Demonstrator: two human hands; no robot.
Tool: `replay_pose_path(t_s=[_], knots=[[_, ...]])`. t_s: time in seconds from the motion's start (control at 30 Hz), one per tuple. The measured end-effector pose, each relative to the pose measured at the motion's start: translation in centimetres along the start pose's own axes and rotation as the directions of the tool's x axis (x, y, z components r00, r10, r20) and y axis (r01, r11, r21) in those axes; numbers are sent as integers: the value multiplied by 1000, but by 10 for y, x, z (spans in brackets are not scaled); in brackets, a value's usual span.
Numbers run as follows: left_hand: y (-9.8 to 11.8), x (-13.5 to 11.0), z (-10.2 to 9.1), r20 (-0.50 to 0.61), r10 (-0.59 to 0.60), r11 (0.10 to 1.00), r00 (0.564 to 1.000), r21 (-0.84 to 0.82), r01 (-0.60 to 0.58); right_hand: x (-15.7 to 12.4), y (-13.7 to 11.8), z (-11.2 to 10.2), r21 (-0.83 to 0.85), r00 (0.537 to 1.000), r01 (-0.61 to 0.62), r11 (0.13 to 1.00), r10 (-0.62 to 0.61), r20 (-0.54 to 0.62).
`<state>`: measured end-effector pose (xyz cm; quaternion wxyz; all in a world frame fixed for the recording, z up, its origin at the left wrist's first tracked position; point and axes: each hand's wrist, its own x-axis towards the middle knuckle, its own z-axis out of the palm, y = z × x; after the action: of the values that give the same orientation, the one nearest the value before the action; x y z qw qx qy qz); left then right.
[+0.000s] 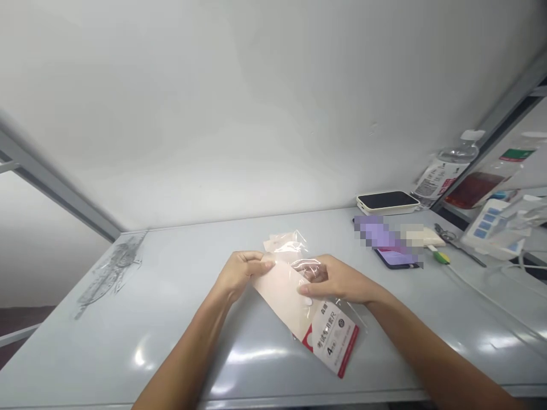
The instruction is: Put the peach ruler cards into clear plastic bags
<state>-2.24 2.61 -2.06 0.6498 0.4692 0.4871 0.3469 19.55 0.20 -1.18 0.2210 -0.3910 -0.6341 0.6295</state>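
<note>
plain white wall [256, 114] behind, grey metal frame struts at both sides. glossy pale grey tabletop [106, 341], glare patches near the front edge. far right: clear plastic bottles [448, 168], cream-cased phone lying flat [387, 202], dark phone [397, 257]. centre, held just above the tabletop: clear plastic packet with a beige strip and red-and-white printed card [307, 307]. left hand [237, 274] pinches its upper end, fingers closed on it; right hand [337, 280] clamps its middle, thumb on top.
</note>
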Motion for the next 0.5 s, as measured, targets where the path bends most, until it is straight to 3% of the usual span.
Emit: replay_pose_path(t_s=[0.3, 0.5], knots=[[2, -3, -2, 92, -55, 998, 994, -35, 59, 1, 3, -2, 21, 999, -33, 999, 34, -18], [0, -1, -1, 12, -47, 999, 999, 26, 47, 0, 0, 2, 22, 999, -51, 998, 52, -17]])
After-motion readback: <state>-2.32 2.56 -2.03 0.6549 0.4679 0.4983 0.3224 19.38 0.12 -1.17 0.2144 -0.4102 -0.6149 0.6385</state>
